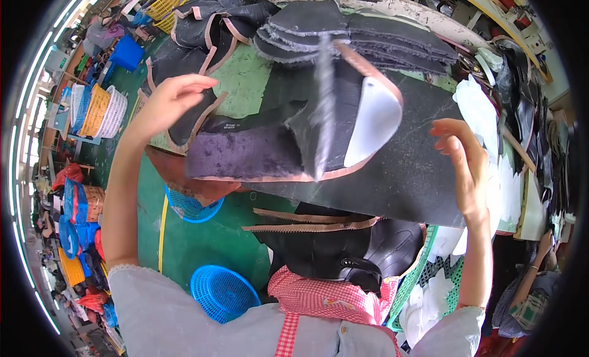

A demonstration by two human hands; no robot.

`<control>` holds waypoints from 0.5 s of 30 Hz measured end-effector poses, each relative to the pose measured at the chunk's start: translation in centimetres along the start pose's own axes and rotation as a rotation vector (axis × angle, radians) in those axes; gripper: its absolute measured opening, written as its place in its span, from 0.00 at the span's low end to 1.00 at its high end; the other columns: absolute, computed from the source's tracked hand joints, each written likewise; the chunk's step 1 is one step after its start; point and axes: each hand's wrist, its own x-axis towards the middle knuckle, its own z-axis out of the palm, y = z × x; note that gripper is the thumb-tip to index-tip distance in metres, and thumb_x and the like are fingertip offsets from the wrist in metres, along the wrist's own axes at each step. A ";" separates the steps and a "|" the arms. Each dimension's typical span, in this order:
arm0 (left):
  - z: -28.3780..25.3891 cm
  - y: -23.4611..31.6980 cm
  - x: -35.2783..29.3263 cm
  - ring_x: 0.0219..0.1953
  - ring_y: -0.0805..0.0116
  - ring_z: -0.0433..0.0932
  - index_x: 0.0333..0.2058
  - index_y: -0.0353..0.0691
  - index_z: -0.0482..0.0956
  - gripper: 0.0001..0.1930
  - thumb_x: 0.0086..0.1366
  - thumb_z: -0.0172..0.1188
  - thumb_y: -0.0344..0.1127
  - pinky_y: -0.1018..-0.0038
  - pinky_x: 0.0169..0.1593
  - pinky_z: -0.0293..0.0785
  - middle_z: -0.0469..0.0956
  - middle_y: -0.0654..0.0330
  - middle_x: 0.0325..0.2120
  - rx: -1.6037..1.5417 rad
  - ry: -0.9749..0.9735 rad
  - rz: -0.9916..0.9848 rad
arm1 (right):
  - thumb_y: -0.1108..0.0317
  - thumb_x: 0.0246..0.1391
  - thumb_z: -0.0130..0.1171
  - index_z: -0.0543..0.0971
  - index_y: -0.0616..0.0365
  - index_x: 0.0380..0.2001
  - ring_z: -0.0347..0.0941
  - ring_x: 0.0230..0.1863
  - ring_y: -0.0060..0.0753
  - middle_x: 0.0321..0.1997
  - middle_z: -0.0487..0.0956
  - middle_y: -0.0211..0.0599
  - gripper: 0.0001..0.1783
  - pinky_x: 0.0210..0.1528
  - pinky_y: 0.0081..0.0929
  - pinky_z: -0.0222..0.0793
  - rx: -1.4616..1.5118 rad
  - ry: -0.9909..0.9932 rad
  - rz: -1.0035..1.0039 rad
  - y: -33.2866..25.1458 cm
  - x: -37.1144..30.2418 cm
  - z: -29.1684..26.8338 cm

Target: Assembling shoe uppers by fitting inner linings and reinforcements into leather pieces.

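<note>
A dark boot upper (242, 151) with purple fleecy lining, a tan edge strip and a white stiffener patch (375, 120) spreads over the black board in front of me. One standing edge of it is smeared by motion. My left hand (179, 98) hovers open at its upper left, fingers stretched out. Off its right side my right hand (463, 160) is open too, fingers loosely bent. Neither hand appears to touch it. Black uppers (331, 246) with tan zigzag-edged strips lie over my lap.
Behind the board (423, 166) are stacked black fleece-backed pieces (307, 19). More tan-edged uppers (215, 25) sit at the far left. White pieces (475, 105) lie at right, above a green crate (408, 295). A blue basket (224, 292) stands below; another person's arm (540, 252) shows far right.
</note>
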 end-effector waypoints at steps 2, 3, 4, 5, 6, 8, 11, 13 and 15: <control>6.5 5.7 0.2 0.64 0.60 0.69 0.63 0.38 0.69 0.27 0.67 0.60 0.39 0.65 0.69 0.58 0.72 0.54 0.61 0.037 -0.020 0.076 | 0.55 0.66 0.53 0.77 0.64 0.50 0.76 0.45 0.32 0.46 0.80 0.42 0.22 0.52 0.30 0.69 0.005 -0.014 0.004 0.2 0.7 1.3; 8.9 5.9 -0.4 0.70 0.59 0.60 0.68 0.37 0.60 0.38 0.64 0.65 0.45 0.63 0.72 0.51 0.62 0.51 0.67 0.177 -0.082 0.248 | 0.55 0.65 0.56 0.77 0.64 0.50 0.76 0.46 0.33 0.45 0.80 0.43 0.22 0.53 0.30 0.69 0.018 0.063 -0.090 0.6 1.7 2.4; 11.9 5.9 -0.9 0.73 0.56 0.52 0.71 0.34 0.49 0.48 0.61 0.68 0.47 0.61 0.74 0.46 0.52 0.48 0.71 0.121 -0.113 0.309 | 0.56 0.62 0.59 0.77 0.64 0.50 0.76 0.45 0.35 0.44 0.80 0.43 0.23 0.52 0.31 0.69 -0.049 0.102 -0.204 1.2 3.1 3.4; 14.7 5.7 -0.2 0.73 0.49 0.50 0.71 0.31 0.45 0.55 0.56 0.71 0.49 0.58 0.74 0.45 0.49 0.42 0.71 0.229 -0.055 0.450 | 0.56 0.60 0.62 0.76 0.65 0.50 0.76 0.44 0.36 0.43 0.80 0.43 0.23 0.51 0.31 0.70 -0.134 0.145 -0.307 1.8 4.2 3.9; 16.6 5.4 -0.1 0.72 0.43 0.52 0.68 0.27 0.49 0.56 0.53 0.73 0.54 0.50 0.72 0.47 0.51 0.36 0.69 0.233 0.029 0.488 | 0.58 0.57 0.65 0.76 0.65 0.49 0.76 0.40 0.34 0.39 0.80 0.41 0.24 0.47 0.30 0.70 -0.055 -0.015 -0.172 1.8 4.8 4.6; 19.1 5.2 0.2 0.72 0.44 0.53 0.68 0.27 0.50 0.56 0.51 0.73 0.53 0.49 0.72 0.49 0.52 0.37 0.68 0.367 0.150 0.477 | 0.64 0.54 0.69 0.75 0.65 0.46 0.71 0.29 0.23 0.26 0.77 0.35 0.22 0.33 0.25 0.68 -0.111 -0.267 0.069 3.0 5.0 5.0; 19.3 5.6 0.7 0.72 0.47 0.52 0.68 0.28 0.52 0.53 0.50 0.71 0.48 0.50 0.72 0.48 0.54 0.41 0.69 0.372 0.089 0.498 | 0.69 0.52 0.67 0.74 0.60 0.45 0.68 0.25 0.16 0.22 0.75 0.34 0.18 0.27 0.19 0.64 0.229 -0.209 0.340 5.7 2.4 4.0; 20.0 7.3 0.8 0.72 0.47 0.53 0.67 0.29 0.55 0.51 0.49 0.70 0.45 0.51 0.72 0.47 0.55 0.44 0.69 0.402 0.018 0.492 | 0.72 0.50 0.67 0.73 0.58 0.47 0.70 0.22 0.22 0.20 0.74 0.34 0.21 0.28 0.24 0.68 -0.012 -0.059 0.199 6.4 -0.6 4.3; 21.3 7.6 1.0 0.73 0.48 0.51 0.68 0.31 0.55 0.52 0.49 0.70 0.49 0.49 0.72 0.47 0.53 0.49 0.70 0.490 0.015 0.493 | 0.76 0.50 0.64 0.73 0.58 0.49 0.73 0.26 0.32 0.25 0.78 0.36 0.22 0.34 0.29 0.71 -0.323 0.097 0.093 6.5 -1.5 4.2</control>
